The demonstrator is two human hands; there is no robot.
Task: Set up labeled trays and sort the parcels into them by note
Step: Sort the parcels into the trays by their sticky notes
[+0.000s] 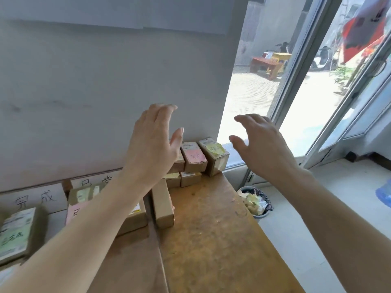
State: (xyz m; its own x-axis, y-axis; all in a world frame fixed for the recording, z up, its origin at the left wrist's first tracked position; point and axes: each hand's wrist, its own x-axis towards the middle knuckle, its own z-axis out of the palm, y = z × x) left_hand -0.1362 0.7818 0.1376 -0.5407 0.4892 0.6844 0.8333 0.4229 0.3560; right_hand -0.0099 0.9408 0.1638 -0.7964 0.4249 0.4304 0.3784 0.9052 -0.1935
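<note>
Both hands up in the air over the bench (211,229), nothing held. Left hand (152,144) is open, fingers together and slightly curled, thumb out, raised in front of the wall. Right hand (264,149) is also open, fingers spread and bent, raised in front of the window (296,81). Neither grip touches a parcel.

Parcels: a stack of small cardboard boxes sits at the far end of the bench against the wall, partly hidden by the left hand. Top row shows a box with a pink note (193,156) and, just beside it on the right, a box with a yellow note (214,155) at the bench corner. Below them, 2 lower boxes; the one at right (190,178) is plain on its visible face, the other (172,179) has a yellowish label. A long narrow box (161,205) lies lengthwise on the bench, nearer the camera.

Trays sit at left: one tray (67,185) has a handwritten white label on its back wall and holds a parcel with a pink note (74,210) plus another box (135,216), mostly covered by the left forearm. Further left, a parcel with a green note (17,233) lies below a second handwritten label (33,199); blurred there.

On the floor right of the bench: a bin (257,200) full of crumpled paper.
</note>
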